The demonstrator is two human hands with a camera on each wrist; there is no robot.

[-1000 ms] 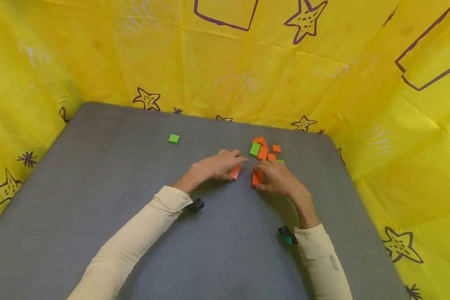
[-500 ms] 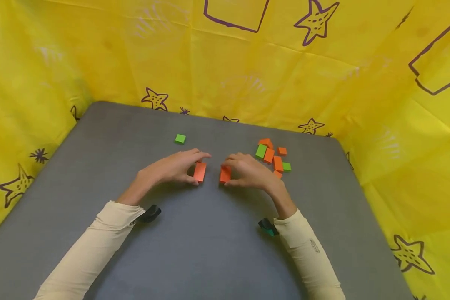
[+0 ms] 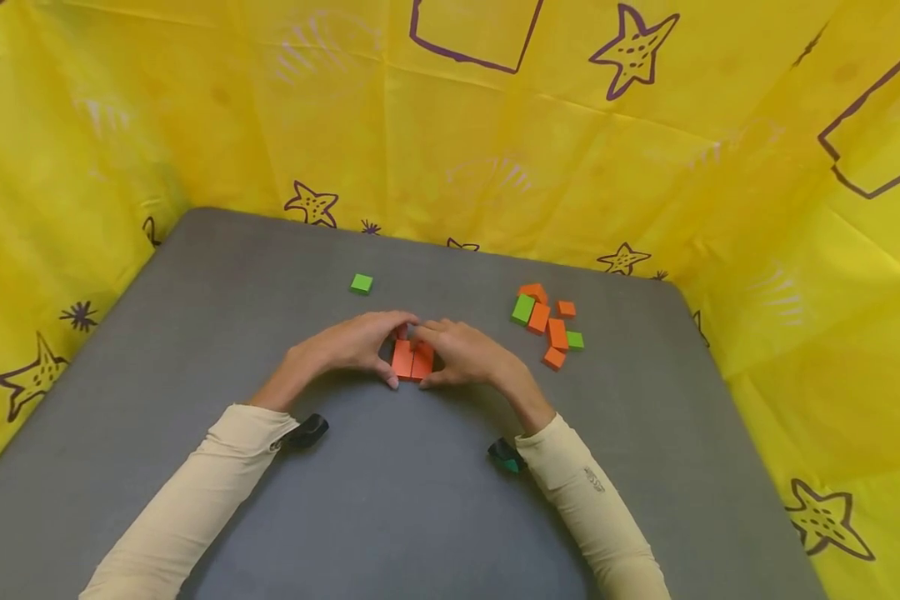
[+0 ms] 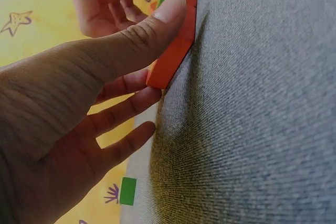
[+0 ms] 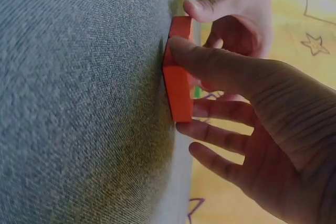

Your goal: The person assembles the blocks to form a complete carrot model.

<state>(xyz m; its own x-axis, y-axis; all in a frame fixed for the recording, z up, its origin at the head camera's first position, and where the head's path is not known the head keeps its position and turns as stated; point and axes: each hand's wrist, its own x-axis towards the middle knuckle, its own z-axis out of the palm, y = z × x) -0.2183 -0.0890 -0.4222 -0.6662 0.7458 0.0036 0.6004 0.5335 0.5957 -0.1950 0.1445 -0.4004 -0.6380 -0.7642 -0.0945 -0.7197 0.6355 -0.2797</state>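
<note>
Two orange rectangular blocks lie flat side by side on the grey table, long sides together, in the middle of the head view. My left hand (image 3: 352, 343) grips the left orange block (image 3: 402, 360), thumb at its near end and fingers at the far end. The right orange block (image 3: 422, 362) is held the same way by my right hand (image 3: 465, 354). Fingertips of both hands meet behind the blocks and partly cover their far ends. In the right wrist view my right thumb (image 5: 184, 48) presses the near end of the orange block (image 5: 180, 95).
Right of the hands is a loose group: an orange triangular block (image 3: 533, 292), green blocks (image 3: 522, 309) and several orange blocks (image 3: 557, 334). A lone green block (image 3: 362, 284) lies farther back, left of centre. Yellow patterned cloth (image 3: 450, 125) walls the grey table (image 3: 390, 500).
Both hands slid their orange blocks leftward from beside the group. The gap between the two blocks then closed, the right block moving left against the left one.
</note>
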